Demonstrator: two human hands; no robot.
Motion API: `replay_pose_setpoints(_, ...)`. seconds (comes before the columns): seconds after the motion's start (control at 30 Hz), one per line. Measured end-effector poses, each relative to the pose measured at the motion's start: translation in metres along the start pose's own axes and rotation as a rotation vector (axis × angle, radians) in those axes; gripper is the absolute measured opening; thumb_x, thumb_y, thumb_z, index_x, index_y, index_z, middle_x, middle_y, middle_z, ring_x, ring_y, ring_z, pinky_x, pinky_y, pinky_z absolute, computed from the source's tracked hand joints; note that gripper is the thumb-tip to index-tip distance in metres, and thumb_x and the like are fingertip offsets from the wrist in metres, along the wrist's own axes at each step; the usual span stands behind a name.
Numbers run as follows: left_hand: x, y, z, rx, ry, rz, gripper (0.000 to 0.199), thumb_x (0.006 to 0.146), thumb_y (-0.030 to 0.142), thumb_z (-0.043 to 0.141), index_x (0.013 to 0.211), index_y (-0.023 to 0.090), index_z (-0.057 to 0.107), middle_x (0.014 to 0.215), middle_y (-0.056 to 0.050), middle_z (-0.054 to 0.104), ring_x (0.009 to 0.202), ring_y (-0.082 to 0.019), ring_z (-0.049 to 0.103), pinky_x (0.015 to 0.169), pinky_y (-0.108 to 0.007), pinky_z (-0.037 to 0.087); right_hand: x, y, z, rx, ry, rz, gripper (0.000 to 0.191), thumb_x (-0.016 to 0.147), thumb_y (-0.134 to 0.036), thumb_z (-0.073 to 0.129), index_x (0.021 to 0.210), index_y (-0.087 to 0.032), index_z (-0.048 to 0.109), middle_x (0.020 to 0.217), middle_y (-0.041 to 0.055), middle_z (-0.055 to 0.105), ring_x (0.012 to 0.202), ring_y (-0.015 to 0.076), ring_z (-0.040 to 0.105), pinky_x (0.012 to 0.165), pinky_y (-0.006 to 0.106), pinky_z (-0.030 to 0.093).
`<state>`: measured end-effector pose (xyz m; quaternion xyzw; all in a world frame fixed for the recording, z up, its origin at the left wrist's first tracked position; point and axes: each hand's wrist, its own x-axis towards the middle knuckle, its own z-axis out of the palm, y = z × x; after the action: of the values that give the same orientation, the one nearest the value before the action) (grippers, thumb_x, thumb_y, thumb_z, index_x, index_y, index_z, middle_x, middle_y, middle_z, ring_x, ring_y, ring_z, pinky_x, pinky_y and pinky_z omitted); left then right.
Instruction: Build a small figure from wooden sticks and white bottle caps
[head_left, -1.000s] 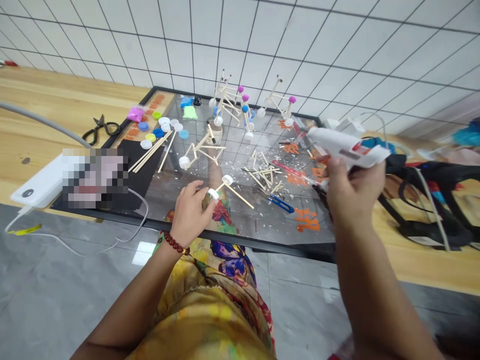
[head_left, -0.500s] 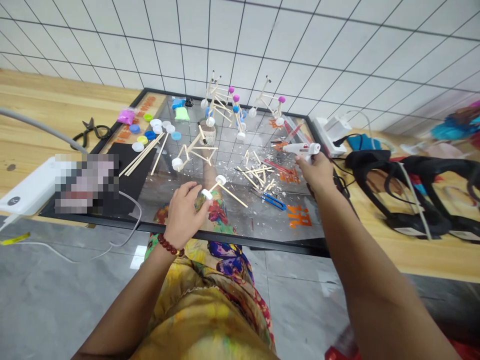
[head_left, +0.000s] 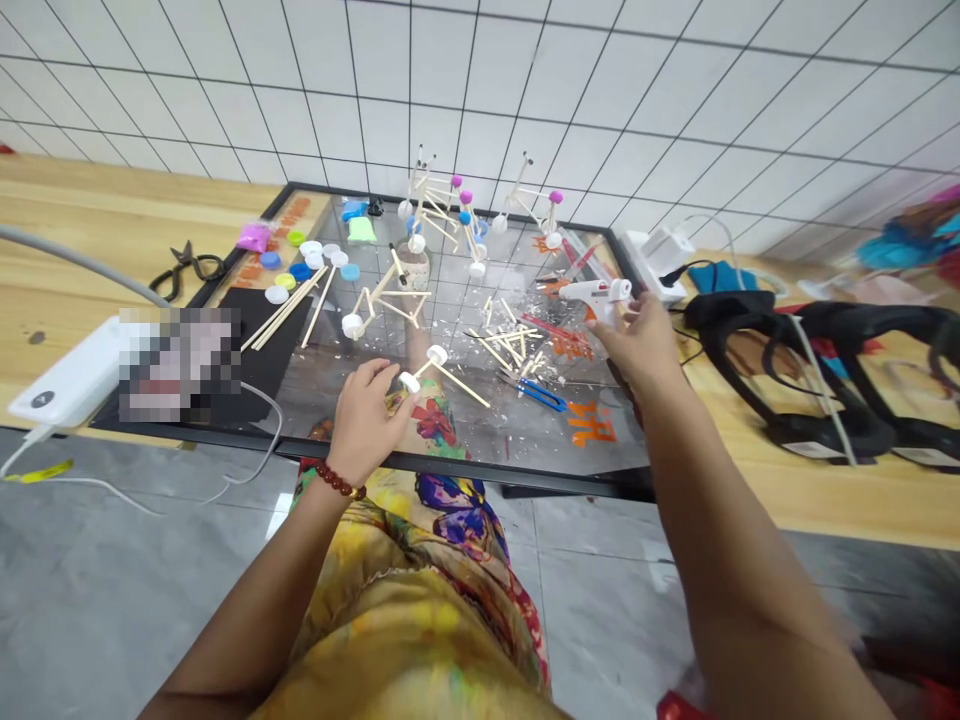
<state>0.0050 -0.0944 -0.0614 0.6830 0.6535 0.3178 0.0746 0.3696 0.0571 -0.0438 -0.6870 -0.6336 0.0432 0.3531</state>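
The left hand (head_left: 373, 420) is bent with thumb and forefinger together, apparently pinching the near disc of a small stick-and-disc piece (head_left: 437, 356), which lies just beyond those fingertips on the glass-topped board (head_left: 525, 445). The right hand (head_left: 636, 335) is curled about the handle of a white glue gun (head_left: 589, 291), whose nozzle points toward the space ahead of the left hand; whether that grip is firm or slack cannot be told.

The small piece looks only part-built: two white discs, a short stick between them and one longer stick running off toward the right hand. A fuller stick frame (head_left: 397, 294) stands beyond the left hand, and farther off, between the two hands, several ball-topped stick frames (head_left: 466, 197) look the most complete. Unused material remains: loose sticks (head_left: 291, 308) and bottle caps (head_left: 311, 252) to the left hand's far left, and cut stick ends (head_left: 517, 345) beside a blue-handled cutter (head_left: 544, 395), nearer the right hand.

The right palm hides the gun's trigger, and the left fingers cover part of the held disc. The far frames overlap too much to count. Left of the left hand, a pixelated object (head_left: 180, 365) is unreadable; the black gear (head_left: 727, 310) past the right hand is blurred.
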Motion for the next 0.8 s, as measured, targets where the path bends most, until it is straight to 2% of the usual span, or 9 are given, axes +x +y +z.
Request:
replay_pose_setpoints(0.07, 0.0, 0.0, -0.001, -0.001, -0.004, 0.007, 0.04, 0.088, 0.034, 0.063, 0.122, 0.014, 0.065, 0.13, -0.015, 0.063, 0.121, -0.033, 0.06, 0.105, -0.049, 0.049, -0.022, -0.018, -0.016, -0.028, 0.152, -0.052, 0.056, 0.077, -0.039, 0.072, 0.127, -0.018, 0.057, 0.125, 0.02, 0.063, 0.108, 0.0324, 0.062, 0.093, 0.047, 0.051)
replay_pose_setpoints(0.1, 0.0, 0.0, -0.001, 0.0, -0.008, 0.009, 0.041, 0.088, 0.034, 0.063, 0.123, 0.013, 0.065, 0.13, -0.016, 0.063, 0.122, -0.033, 0.06, 0.105, -0.049, 0.049, -0.035, -0.027, -0.023, -0.017, 0.148, -0.13, 0.046, 0.081, -0.038, 0.069, 0.122, -0.019, 0.06, 0.12, 0.0175, 0.065, 0.103, 0.0297, 0.064, 0.091, 0.044, 0.052)
replay_pose_setpoints(0.17, 0.0, 0.001, -0.002, 0.002, -0.016, 0.013, 0.043, 0.089, 0.035, 0.063, 0.125, 0.012, 0.064, 0.13, -0.016, 0.062, 0.122, -0.033, 0.059, 0.105, -0.049, 0.049, -0.063, -0.043, -0.034, 0.019, 0.017, -0.274, 0.018, 0.086, -0.035, 0.063, 0.098, -0.022, 0.068, 0.097, 0.009, 0.071, 0.088, 0.0244, 0.067, 0.086, 0.04, 0.053)
replay_pose_setpoints(0.2, 0.0, 0.002, -0.003, 0.005, -0.019, 0.014, 0.044, 0.089, 0.036, 0.063, 0.126, 0.012, 0.063, 0.131, -0.016, 0.062, 0.122, -0.033, 0.059, 0.105, -0.049, 0.049, -0.076, -0.05, -0.037, 0.047, -0.055, -0.332, 0.013, 0.088, -0.033, 0.062, 0.09, -0.023, 0.069, 0.091, 0.0066, 0.072, 0.085, 0.0225, 0.068, 0.084, 0.037, 0.053)
replay_pose_setpoints(0.37, 0.001, 0.005, -0.005, 0.025, -0.048, 0.001, 0.048, 0.088, 0.037, 0.064, 0.13, 0.014, 0.06, 0.133, -0.016, 0.061, 0.124, -0.034, 0.058, 0.106, -0.05, 0.048, -0.112, -0.079, -0.025, 0.142, -0.351, -0.453, 0.016, 0.093, -0.029, 0.06, 0.087, -0.021, 0.072, 0.088, 0.0049, 0.074, 0.083, 0.019, 0.069, 0.078, 0.031, 0.052)
replay_pose_setpoints(0.47, 0.0, 0.005, -0.004, 0.024, -0.044, -0.008, 0.05, 0.088, 0.037, 0.065, 0.133, 0.015, 0.059, 0.134, -0.015, 0.061, 0.125, -0.034, 0.057, 0.107, -0.049, 0.047, -0.115, -0.099, -0.008, 0.08, -0.46, -0.477, 0.017, 0.093, -0.031, 0.06, 0.095, -0.02, 0.074, 0.093, 0.0071, 0.074, 0.087, 0.0214, 0.068, 0.078, 0.032, 0.05)
replay_pose_setpoints(0.57, -0.001, 0.004, -0.003, 0.014, -0.044, -0.022, 0.054, 0.088, 0.039, 0.064, 0.135, 0.015, 0.057, 0.135, -0.015, 0.06, 0.124, -0.033, 0.057, 0.106, -0.048, 0.047, -0.108, -0.109, -0.001, -0.022, -0.498, -0.489, 0.021, 0.093, -0.029, 0.06, 0.104, -0.019, 0.074, 0.099, 0.0088, 0.074, 0.089, 0.0231, 0.068, 0.078, 0.033, 0.049)
replay_pose_setpoints(0.73, -0.002, 0.003, -0.003, 0.017, -0.064, -0.017, 0.055, 0.09, 0.041, 0.062, 0.137, 0.014, 0.055, 0.136, -0.015, 0.06, 0.124, -0.033, 0.056, 0.104, -0.048, 0.048, -0.074, -0.096, -0.009, -0.2, -0.309, -0.345, 0.021, 0.09, -0.024, 0.057, 0.097, -0.018, 0.076, 0.096, 0.0101, 0.075, 0.088, 0.0247, 0.068, 0.077, 0.034, 0.047)
replay_pose_setpoints(0.8, -0.002, 0.004, -0.003, 0.031, -0.069, -0.009, 0.055, 0.09, 0.04, 0.062, 0.137, 0.015, 0.055, 0.136, -0.015, 0.06, 0.123, -0.034, 0.056, 0.104, -0.049, 0.047, -0.063, -0.093, -0.007, -0.223, -0.315, -0.31, 0.019, 0.088, -0.024, 0.058, 0.092, -0.019, 0.076, 0.093, 0.0087, 0.075, 0.086, 0.024, 0.067, 0.076, 0.033, 0.046)
